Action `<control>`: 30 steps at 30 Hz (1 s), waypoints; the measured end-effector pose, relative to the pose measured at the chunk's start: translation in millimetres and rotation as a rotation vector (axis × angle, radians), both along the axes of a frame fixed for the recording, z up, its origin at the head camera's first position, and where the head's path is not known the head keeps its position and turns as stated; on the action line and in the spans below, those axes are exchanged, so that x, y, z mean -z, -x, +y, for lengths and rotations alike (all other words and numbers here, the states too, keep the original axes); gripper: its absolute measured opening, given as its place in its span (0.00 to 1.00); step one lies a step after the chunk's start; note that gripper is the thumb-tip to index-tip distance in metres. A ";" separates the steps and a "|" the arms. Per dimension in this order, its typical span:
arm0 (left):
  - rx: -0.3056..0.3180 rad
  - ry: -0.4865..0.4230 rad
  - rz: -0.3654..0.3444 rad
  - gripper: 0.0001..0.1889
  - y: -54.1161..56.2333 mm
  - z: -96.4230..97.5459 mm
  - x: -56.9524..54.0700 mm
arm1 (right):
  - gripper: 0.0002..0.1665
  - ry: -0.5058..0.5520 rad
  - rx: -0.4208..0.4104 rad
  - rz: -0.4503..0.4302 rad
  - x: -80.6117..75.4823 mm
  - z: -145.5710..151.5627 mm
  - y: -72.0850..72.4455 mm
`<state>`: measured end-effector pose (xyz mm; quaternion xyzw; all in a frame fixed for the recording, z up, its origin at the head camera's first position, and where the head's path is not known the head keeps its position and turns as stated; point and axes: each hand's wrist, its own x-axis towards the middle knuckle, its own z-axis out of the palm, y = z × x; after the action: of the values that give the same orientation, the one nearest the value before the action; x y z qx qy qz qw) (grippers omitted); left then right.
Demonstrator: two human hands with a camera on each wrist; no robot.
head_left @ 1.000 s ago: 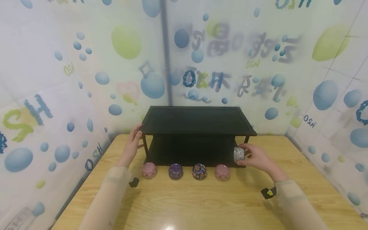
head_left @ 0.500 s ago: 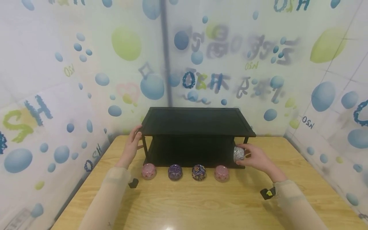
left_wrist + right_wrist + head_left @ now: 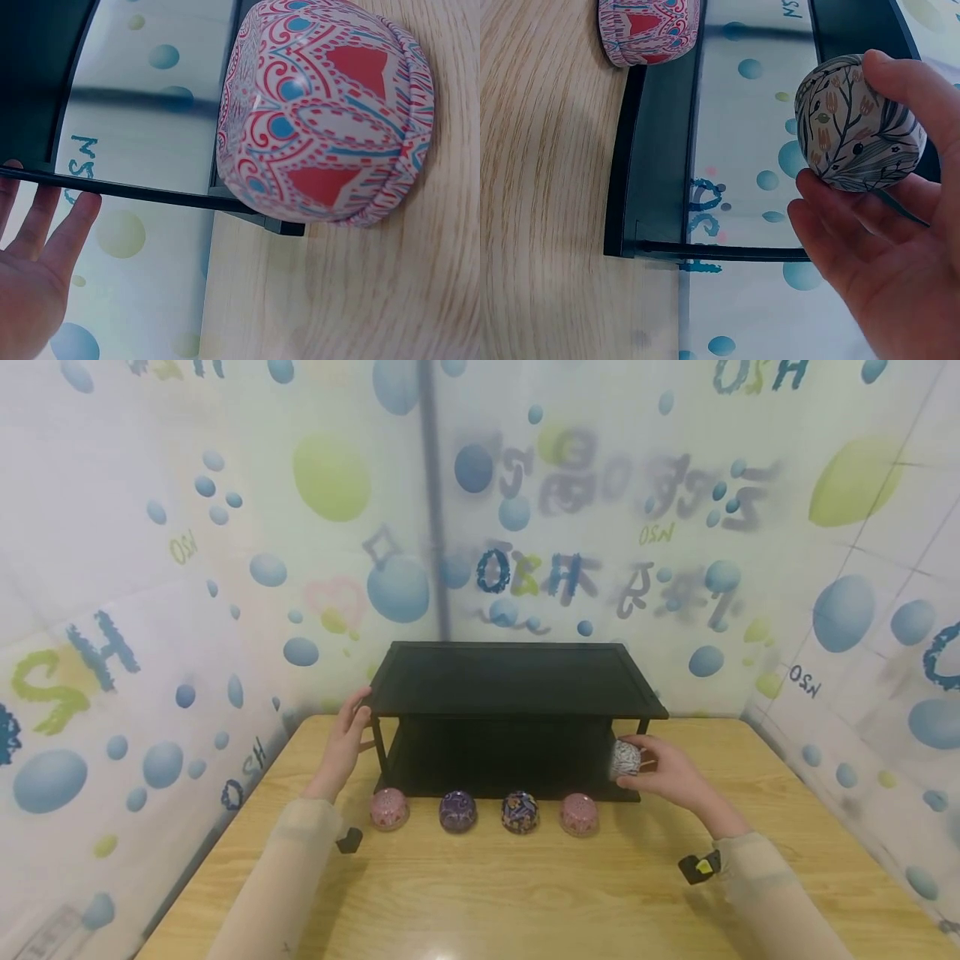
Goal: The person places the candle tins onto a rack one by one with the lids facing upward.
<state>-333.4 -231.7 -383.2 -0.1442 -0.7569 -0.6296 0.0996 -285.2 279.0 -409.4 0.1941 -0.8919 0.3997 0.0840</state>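
Observation:
My right hand (image 3: 670, 774) pinches a small round tin (image 3: 859, 124) between thumb and fingers. The tin is white with dark leaf lines and pale orange flowers. It is held at the front right of a black two-tier shelf (image 3: 517, 681), between the upper and lower boards. At the shelf's left end, my left hand (image 3: 343, 745) rests loosely with fingertips at the top corner and post. Along the shelf's front stand a pink tin (image 3: 389, 810), a purple tin (image 3: 457, 812), a dark floral tin (image 3: 520, 812) and another pink tin (image 3: 579, 815).
The shelf stands on a light wooden table (image 3: 465, 893), close to the back wall (image 3: 345, 568). Walls with blue and green drop prints close in the table at left and right. The shelf's thin corner posts (image 3: 380, 747) stand beside both hands.
The tin in my right hand has tilted, and more of its rounded end faces the head camera. My left hand stays at the shelf's left end. The row of tins has not moved.

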 end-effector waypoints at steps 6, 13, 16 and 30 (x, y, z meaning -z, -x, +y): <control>-0.004 0.002 -0.003 0.27 8.3 -3.7 7.6 | 0.38 0.062 -0.021 -0.013 3.3 0.5 0.1; -0.028 0.013 0.025 0.28 25.2 -10.7 25.0 | 0.38 0.132 -0.043 -0.028 3.0 -1.2 -1.1; -0.032 0.018 0.040 0.29 25.5 -10.7 26.0 | 0.37 0.135 -0.042 -0.034 0.3 -3.3 -3.2; -0.028 0.012 0.044 0.28 25.7 -10.5 26.7 | 0.39 0.095 -0.053 0.007 1.3 -5.5 0.0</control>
<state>-359.1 -242.2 -409.9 -0.1481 -0.7603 -0.6202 0.1243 -285.1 273.5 -410.7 0.2150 -0.8662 0.4429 0.0856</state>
